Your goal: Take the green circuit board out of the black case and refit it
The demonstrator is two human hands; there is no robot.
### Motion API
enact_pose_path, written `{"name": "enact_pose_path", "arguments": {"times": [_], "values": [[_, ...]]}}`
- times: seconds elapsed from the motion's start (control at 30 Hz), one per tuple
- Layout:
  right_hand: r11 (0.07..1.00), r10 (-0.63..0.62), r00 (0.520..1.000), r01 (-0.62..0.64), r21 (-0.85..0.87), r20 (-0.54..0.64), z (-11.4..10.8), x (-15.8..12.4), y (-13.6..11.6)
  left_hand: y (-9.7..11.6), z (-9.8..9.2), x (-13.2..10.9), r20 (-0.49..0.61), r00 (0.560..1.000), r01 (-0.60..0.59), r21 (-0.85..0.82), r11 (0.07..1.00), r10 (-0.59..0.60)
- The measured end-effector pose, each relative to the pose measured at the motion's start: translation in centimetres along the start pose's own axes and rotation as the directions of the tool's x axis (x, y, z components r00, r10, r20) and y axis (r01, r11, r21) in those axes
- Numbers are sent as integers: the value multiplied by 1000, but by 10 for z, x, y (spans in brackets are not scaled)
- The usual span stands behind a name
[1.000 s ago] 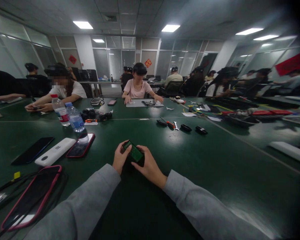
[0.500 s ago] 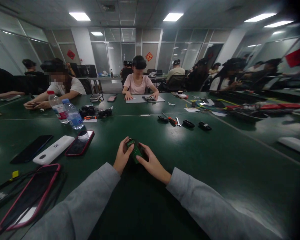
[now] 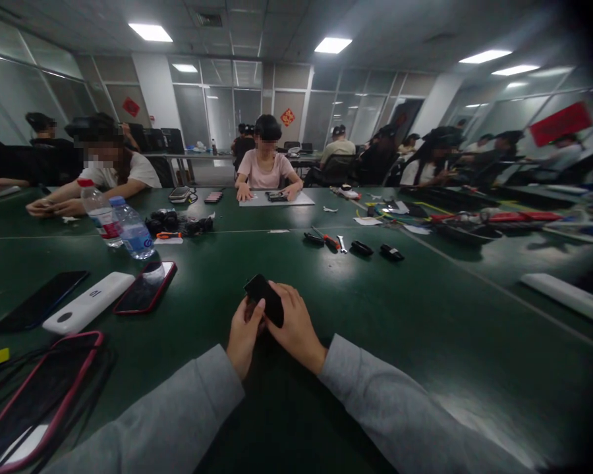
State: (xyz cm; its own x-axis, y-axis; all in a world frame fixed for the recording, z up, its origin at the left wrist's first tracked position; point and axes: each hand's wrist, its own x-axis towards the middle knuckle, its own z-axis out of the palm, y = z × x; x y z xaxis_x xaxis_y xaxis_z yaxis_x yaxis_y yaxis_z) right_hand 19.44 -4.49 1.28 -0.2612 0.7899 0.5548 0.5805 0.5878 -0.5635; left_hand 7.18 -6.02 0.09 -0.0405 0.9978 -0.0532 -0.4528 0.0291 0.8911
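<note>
My left hand [image 3: 244,336] and my right hand [image 3: 294,327] meet over the green table [image 3: 356,316], both closed on a small black flat device [image 3: 264,297]. The device shows its dark side and tilts up from my fingers. My left thumb presses its near-left edge. My right fingers wrap its right side. Grey sleeves cover both of my forearms.
At the left lie a red-cased phone [image 3: 145,296], a white power bank [image 3: 88,303], a black phone [image 3: 39,301] and a pink-cased phone [image 3: 34,398] with cables. Two water bottles [image 3: 130,229] stand beyond. Small tools [image 3: 348,247] lie mid-table. Other people sit across the table.
The device has turned over in my hands: its green face showed before, its black side shows now. My hands came slightly nearer to me.
</note>
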Motion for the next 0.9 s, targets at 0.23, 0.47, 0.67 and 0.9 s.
{"name": "enact_pose_path", "arguments": {"times": [0.23, 0.47, 0.67, 0.9], "values": [[960, 66, 998, -63, 274, -3, -2, 1, -4, 11, -5, 5, 19, 1000, 16, 14, 1000, -16], [896, 177, 984, -168, 412, 16, 1, 3, -1, 12, -10, 13, 32, 997, -71, 169, 983, 66], [808, 232, 967, -250, 533, 103, 1, 4, 2, 14, -9, 12, -7, 999, -34, 146, 989, 36], [756, 226, 956, -294, 585, 188, 0, 4, 3, 20, -6, 9, -16, 1000, -1, 110, 994, 3]]}}
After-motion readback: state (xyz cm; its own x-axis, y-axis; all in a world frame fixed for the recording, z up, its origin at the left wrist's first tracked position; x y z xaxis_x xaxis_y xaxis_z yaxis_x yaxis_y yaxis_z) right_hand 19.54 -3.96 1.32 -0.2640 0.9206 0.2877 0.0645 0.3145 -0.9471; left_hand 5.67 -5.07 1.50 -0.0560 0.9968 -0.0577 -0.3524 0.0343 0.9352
